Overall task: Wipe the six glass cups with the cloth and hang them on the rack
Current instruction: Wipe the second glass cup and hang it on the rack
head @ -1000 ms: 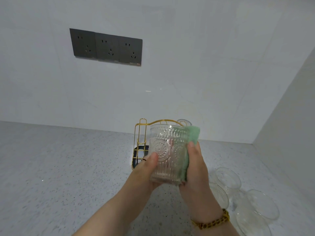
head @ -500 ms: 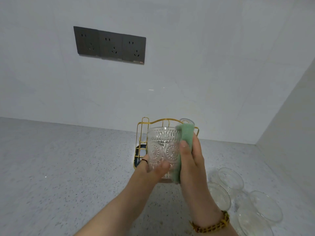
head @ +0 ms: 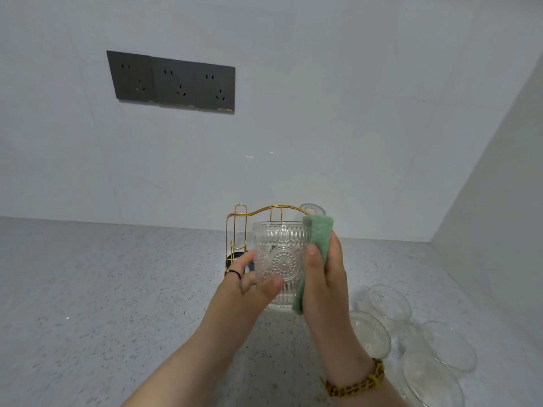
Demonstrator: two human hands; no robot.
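Observation:
I hold an embossed glass cup [head: 280,257] upright above the counter. My left hand [head: 252,284] grips its lower left side. My right hand [head: 324,279] presses a green cloth [head: 318,245] flat against the cup's right side. Behind the cup stands the gold wire rack [head: 239,230], with one glass cup [head: 313,209] upside down on it at the back right. Several more glass cups [head: 386,302] lie on the counter to the right of my right wrist.
A speckled grey counter [head: 102,289] meets a white back wall and a white side wall on the right. A dark panel of three sockets [head: 173,82] sits on the back wall, upper left.
My left thumb has slid lower on the cup and the cup has turned a little. The cloth now reaches above the rim on the right side.

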